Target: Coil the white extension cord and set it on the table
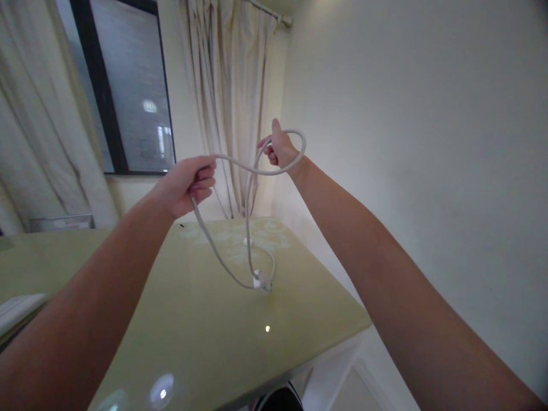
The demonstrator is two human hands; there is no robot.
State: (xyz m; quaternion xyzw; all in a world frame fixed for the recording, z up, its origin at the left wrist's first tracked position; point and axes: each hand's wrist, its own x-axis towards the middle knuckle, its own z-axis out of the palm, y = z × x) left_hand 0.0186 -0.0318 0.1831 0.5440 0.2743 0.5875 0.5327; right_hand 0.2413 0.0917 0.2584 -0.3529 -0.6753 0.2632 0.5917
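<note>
A white cable (221,255) hangs in the air between my hands and runs down to the table. My left hand (188,181) is closed, with one stretch of cable pinched at the fingertips and another leaving from below its curled fingers. A loop of the cable goes around my right hand (281,147) near the wrist. The fingers of that hand are partly curled about the cable, and the thumb points up. Below, a white plug-like piece (258,279) rests on the table beside a short cable bend, and a small white end piece (248,242) lies farther back.
The glossy greenish table (205,342) reflects lights and meets a pale wall (411,142) on the right. Beige curtains (233,97) and a dark-framed window (132,85) stand behind it. A dark rounded object (280,398) shows under the front edge. A white item (19,311) lies at left.
</note>
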